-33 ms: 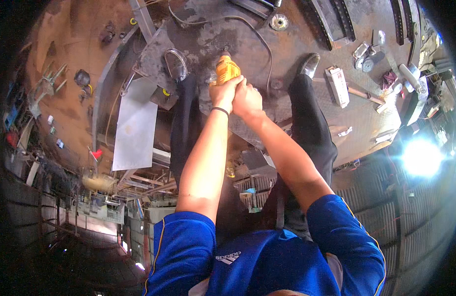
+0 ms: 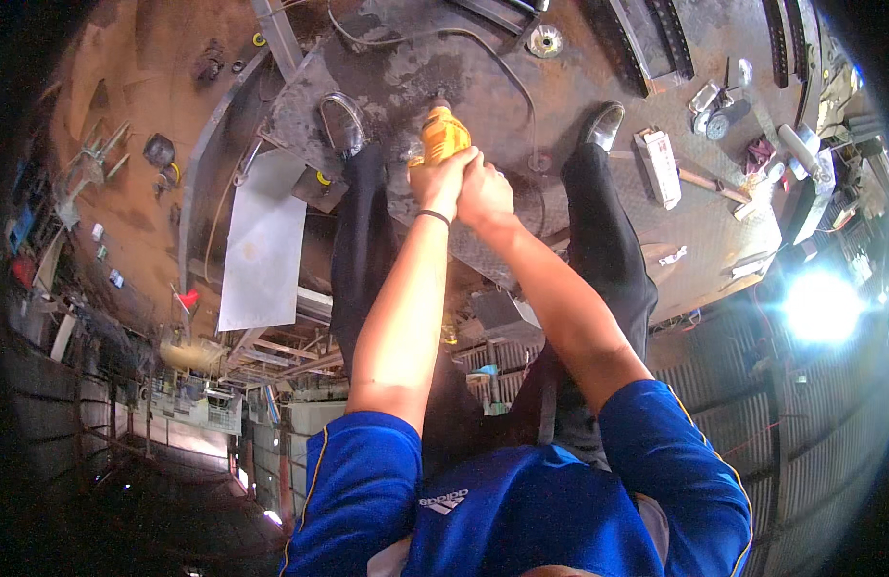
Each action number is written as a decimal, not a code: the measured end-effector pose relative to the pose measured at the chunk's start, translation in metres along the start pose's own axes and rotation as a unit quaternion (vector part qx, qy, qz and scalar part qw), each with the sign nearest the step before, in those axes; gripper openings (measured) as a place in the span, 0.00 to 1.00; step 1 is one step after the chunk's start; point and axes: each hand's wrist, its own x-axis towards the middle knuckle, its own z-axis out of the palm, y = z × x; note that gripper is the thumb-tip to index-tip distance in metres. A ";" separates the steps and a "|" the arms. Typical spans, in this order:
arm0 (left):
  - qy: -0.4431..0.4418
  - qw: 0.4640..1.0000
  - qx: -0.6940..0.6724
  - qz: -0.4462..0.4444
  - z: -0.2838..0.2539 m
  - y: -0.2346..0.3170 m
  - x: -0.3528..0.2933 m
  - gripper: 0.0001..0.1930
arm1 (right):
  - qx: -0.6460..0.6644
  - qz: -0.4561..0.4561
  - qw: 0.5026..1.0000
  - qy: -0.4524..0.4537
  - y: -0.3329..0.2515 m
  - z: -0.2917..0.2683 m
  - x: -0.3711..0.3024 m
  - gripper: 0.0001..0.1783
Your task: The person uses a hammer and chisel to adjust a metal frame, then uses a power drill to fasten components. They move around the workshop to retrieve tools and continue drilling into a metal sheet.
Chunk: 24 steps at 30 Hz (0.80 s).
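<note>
Both my hands are stretched out ahead of me, closed together at the rear of a yellow power drill [image 2: 444, 133]. Its dark nose points away from me, down at a stained metal plate [image 2: 377, 77]. My left hand [image 2: 438, 183] wraps the drill's back end, a dark band round its wrist. Pressed against it, my right hand [image 2: 486, 192] grips from the other side, a ring on one finger. My palms and fingers hide the drill's handle and trigger. Whether the tip touches the plate, I cannot tell.
A dark cable [image 2: 502, 62] curves over the plate between my shoes. At left lie a pale sheet [image 2: 263, 240] and a curved metal strip [image 2: 199, 173]. A white box [image 2: 659, 168], a hammer [image 2: 713, 185] and perforated beams [image 2: 646, 43] are at right.
My forearms and hands have shifted very slightly to the right, still on the drill. The cable near my right hand has moved a little to the right.
</note>
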 end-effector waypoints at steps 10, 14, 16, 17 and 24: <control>-0.023 0.999 -0.020 0.019 0.007 -0.024 0.009 0.23 | -0.026 -0.033 0.999 0.015 0.012 -0.003 0.001 0.23; 0.011 0.999 -0.038 0.007 0.008 -0.019 0.009 0.31 | -0.028 -0.034 0.999 -0.001 0.010 0.000 0.005 0.21; 0.026 0.999 -0.033 0.001 0.005 -0.034 0.028 0.30 | -0.033 -0.039 0.999 -0.006 0.005 -0.005 0.004 0.20; 0.027 1.000 0.007 0.006 0.006 -0.027 0.024 0.30 | -0.016 -0.027 1.000 -0.002 0.004 -0.007 0.005 0.20; 0.050 0.989 0.140 0.018 0.006 0.025 -0.020 0.25 | 0.030 -0.006 0.999 -0.007 -0.004 -0.008 0.004 0.21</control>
